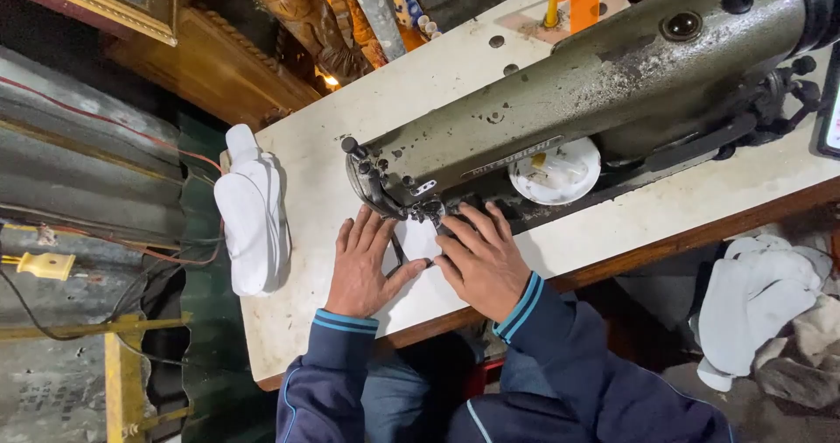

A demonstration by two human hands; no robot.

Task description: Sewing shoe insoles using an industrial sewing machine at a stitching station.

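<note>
A grey-green industrial sewing machine lies across a white sewing table. A small white fabric piece sits flat under the presser foot and needle area. My left hand presses flat on the table with its thumb on the fabric's left edge. My right hand lies flat on the fabric's right side, fingers reaching toward the needle. Both arms wear dark blue sleeves with light blue cuff stripes.
A stack of white cut fabric pieces hangs over the table's left edge. A white round dish sits under the machine arm. More white and grey cloth pieces pile at lower right. Corrugated metal sheeting stands at left.
</note>
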